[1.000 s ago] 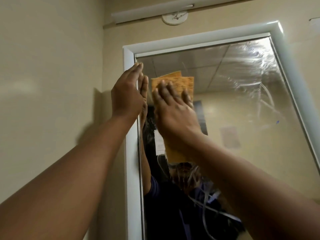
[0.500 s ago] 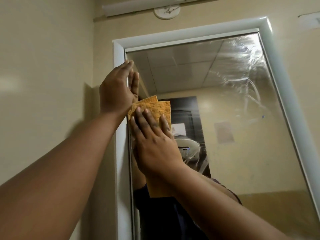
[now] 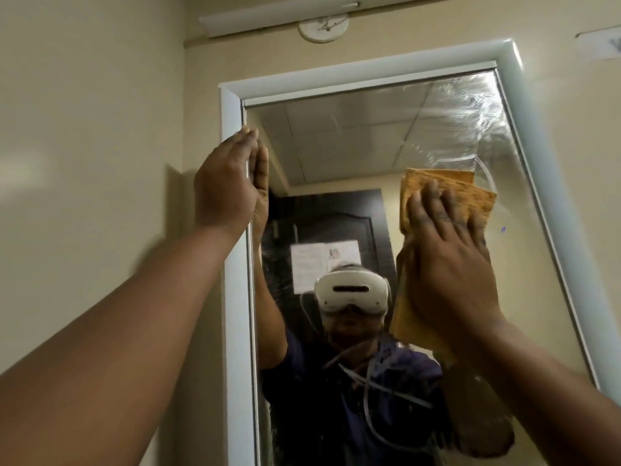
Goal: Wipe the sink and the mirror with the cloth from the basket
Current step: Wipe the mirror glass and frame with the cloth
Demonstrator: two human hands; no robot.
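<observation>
A tall mirror [image 3: 353, 146] in a white frame [image 3: 232, 264] hangs on the beige wall ahead. My right hand [image 3: 450, 264] presses an orange cloth [image 3: 447, 186] flat against the glass on the mirror's right side, fingers straight and spread. The cloth sticks out above my fingertips and hangs below my palm. My left hand [image 3: 228, 186] rests flat with straight fingers on the left edge of the frame, about level with the cloth. Wet streaks show on the glass at the upper right and lower middle. The sink and the basket are out of view.
The side wall [image 3: 84, 163] stands close on the left. Above the mirror are a round white fitting [image 3: 323, 26] and a long white light fixture [image 3: 279, 15]. The glass reflects a person with a white headset and a dark door behind.
My right hand has slid the cloth from the mirror's left edge across to the right side. The left hand has stayed on the frame's left edge.
</observation>
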